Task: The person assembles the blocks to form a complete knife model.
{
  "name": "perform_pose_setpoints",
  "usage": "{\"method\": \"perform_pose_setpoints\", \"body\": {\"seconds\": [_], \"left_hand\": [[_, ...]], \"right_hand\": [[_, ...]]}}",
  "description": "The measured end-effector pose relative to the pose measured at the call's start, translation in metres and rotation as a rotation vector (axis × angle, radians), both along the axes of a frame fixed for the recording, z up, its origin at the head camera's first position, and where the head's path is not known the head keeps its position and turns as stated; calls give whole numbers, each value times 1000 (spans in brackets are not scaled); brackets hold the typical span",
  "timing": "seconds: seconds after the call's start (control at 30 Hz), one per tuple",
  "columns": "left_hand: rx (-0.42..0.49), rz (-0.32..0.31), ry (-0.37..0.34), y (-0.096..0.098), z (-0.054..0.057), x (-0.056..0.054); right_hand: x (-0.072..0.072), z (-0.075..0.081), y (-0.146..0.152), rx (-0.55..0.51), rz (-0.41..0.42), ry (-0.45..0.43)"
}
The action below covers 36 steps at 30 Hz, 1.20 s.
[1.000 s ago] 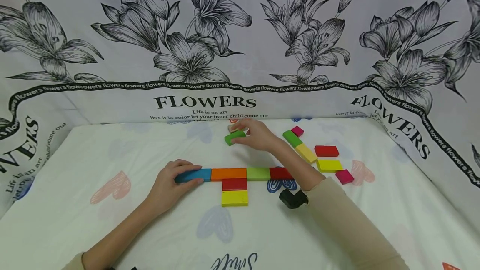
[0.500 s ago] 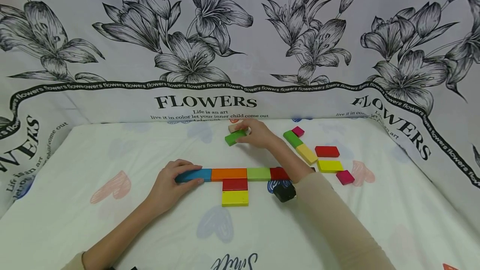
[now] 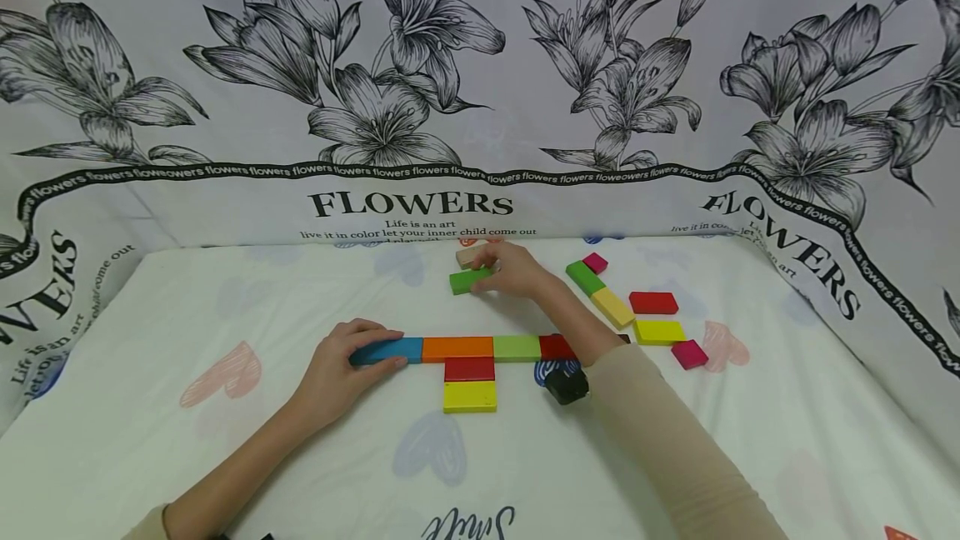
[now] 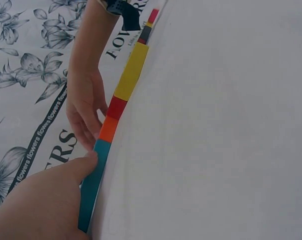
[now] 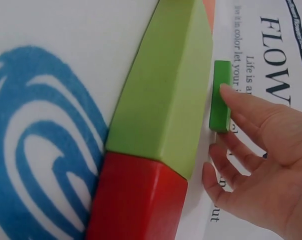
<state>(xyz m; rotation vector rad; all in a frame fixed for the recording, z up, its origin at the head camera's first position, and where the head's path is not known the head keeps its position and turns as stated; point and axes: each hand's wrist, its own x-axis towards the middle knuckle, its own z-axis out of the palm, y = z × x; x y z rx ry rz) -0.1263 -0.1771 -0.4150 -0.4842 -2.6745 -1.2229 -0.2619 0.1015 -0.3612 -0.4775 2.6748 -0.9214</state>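
In the head view my left hand (image 3: 337, 373) grips the left end of a blue block (image 3: 397, 350), thumb on the near side and fingers on the far side. Rightward from it run an orange block (image 3: 458, 348), a light green block (image 3: 517, 347) and a red block (image 3: 557, 347) partly behind my forearm. Under the orange one lie a second red block (image 3: 470, 369) and a yellow block (image 3: 470, 397). Farther back, my right hand (image 3: 517, 272) pinches a darker green block (image 3: 467, 282); the right wrist view shows the thumb on this green block (image 5: 220, 107).
A pale wooden block (image 3: 469, 256) lies just behind the green one. To the right are loose blocks: green (image 3: 585, 277), pale yellow (image 3: 612, 307), red (image 3: 653, 302), yellow (image 3: 659, 332) and two pink ones. A flower-printed cloth (image 3: 420, 132) stands behind.
The green block in my right hand has turned to lie straighter and come slightly nearer, apart from the pale wooden block. The right forearm has shifted left. My left hand has stayed put.
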Motion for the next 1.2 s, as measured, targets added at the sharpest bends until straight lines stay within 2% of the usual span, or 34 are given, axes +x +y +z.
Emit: {"method": "perform_pose_setpoints", "body": {"seconds": [0.4,0.7,1.03,1.2], "left_hand": [[-4,-4,8,1,2,1],[-2,-5,7,1,2,1],[-5,-1,0,0,2,0],[0,-3,-3,0,0,0]], "right_hand": [[7,3,-1,10,-6,2],[17,2,5,-2,1,30],[38,2,11,-51,-5,87],[51,6,14,-83,-20,85]]}}
